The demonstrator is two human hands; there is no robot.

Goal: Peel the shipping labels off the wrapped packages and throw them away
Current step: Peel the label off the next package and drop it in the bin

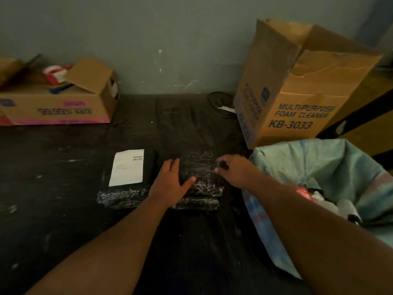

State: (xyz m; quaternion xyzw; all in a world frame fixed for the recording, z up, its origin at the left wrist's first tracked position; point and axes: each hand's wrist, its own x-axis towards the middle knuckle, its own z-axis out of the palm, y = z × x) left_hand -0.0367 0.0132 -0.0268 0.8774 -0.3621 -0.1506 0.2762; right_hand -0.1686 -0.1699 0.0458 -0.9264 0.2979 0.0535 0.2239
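Black wrapped package point(200, 173) on a stack | left hand point(170, 179) flat on it | right hand point(236, 171) pinches its edge | white label point(127, 167) on neighbour package point(125, 194)

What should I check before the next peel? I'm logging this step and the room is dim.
1. Left hand flat on the top wrapped package: ok.
2. Right hand pinching its edge: cannot tell.
3. Label on that package: not ok, none shows.
4. White shipping label on the left package still to peel: ok.
5. Lined bin open beside the right arm: ok.
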